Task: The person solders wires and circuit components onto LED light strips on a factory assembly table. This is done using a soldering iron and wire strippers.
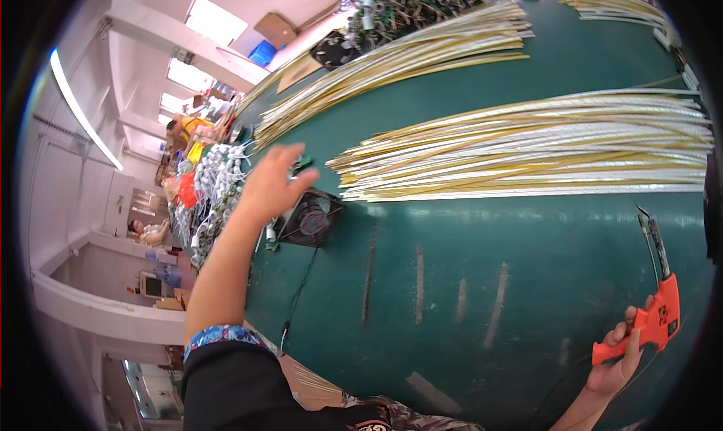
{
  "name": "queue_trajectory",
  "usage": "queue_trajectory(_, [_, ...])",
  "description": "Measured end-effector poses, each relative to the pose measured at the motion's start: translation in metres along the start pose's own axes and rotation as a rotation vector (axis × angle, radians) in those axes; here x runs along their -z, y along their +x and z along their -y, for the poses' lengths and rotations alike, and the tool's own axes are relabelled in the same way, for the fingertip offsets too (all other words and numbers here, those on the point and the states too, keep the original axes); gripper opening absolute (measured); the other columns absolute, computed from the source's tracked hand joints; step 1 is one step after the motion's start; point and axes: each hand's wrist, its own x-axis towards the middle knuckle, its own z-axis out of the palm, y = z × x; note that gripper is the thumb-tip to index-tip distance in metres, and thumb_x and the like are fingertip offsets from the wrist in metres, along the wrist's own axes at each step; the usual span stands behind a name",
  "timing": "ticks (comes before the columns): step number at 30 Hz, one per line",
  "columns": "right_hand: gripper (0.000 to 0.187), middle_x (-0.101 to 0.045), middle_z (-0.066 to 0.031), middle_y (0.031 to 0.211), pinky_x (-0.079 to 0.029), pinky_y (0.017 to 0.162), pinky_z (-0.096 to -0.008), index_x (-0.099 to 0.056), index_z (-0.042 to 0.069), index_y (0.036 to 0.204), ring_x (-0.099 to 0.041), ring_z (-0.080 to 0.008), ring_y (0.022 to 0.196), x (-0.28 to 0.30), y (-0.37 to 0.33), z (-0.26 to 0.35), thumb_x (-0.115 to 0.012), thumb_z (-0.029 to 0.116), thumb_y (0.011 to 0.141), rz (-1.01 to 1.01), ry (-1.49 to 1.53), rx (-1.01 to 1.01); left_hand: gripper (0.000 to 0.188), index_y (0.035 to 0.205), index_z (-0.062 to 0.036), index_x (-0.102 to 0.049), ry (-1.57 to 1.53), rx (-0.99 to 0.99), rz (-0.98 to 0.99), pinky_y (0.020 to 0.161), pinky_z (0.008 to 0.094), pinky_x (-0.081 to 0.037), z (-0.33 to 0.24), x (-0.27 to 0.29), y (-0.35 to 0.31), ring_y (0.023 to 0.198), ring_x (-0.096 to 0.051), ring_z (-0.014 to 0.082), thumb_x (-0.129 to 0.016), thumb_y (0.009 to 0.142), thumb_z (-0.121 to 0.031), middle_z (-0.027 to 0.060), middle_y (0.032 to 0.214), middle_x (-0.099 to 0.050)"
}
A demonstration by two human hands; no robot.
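My right hand [619, 350] is wrapped round the handle of an orange soldering gun [661, 314] at the lower right. Its dark tip and a thin metal guide point away from me, above the green tabletop [452, 235]. On the left, my left hand [277, 181] reaches out, slightly blurred, with thumb and fingers apart and nothing seen between them. Just below it stands a small black square fan [310, 219]. Small green pieces [301, 164] show past the fingers, partly hidden by the hand. A pile of white parts with wires [218, 173] lies left of that hand.
A wide bundle of long white and yellow strips [527, 149] lies across the table, with a second bundle [399, 62] behind it. Farther back is a heap of green boards with wires [414, 9]. A black cable [301, 284] trails from the fan. Other people sit far left.
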Motion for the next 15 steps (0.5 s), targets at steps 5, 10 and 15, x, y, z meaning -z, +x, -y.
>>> queue_trajectory(5, [0.055,-0.054,-0.0062,0.116,-0.043,0.067,-0.0177,-0.028,0.007,0.144,-0.048,-0.0043,0.076,-0.002,-0.004,0.001,-0.050,0.015,0.095,-0.075,-0.021,-0.003,0.052,0.134,-0.0085,-0.043,0.083,0.144,-0.034,0.077,0.0458,-0.049,0.028,-0.053,-0.069,0.095,-0.059,0.0362,-0.047,0.093,-0.041,0.0188,0.109,-0.056])
queue_trajectory(10, [0.054,-0.054,-0.0066,0.116,-0.043,0.067,-0.0175,-0.030,0.006,0.144,-0.048,-0.0044,0.076,-0.014,-0.009,-0.003,-0.050,0.015,0.094,-0.064,-0.052,0.001,0.049,0.130,-0.0021,-0.045,0.126,0.133,-0.202,0.062,0.0431,-0.051,0.044,-0.080,-0.081,0.079,-0.062,0.0337,-0.048,0.094,-0.035,0.0152,0.093,-0.060])
queue_trajectory(15, [0.054,-0.054,-0.0068,0.116,-0.043,0.067,-0.0175,-0.030,0.006,0.144,-0.048,-0.0043,0.076,-0.017,-0.010,0.001,-0.050,0.014,0.094,-0.031,-0.049,0.025,0.046,0.127,-0.0021,-0.048,0.131,0.269,-0.177,0.065,0.0437,-0.051,0.073,-0.086,-0.102,0.080,-0.062,0.0342,-0.048,0.094,-0.034,0.0173,0.093,-0.059])
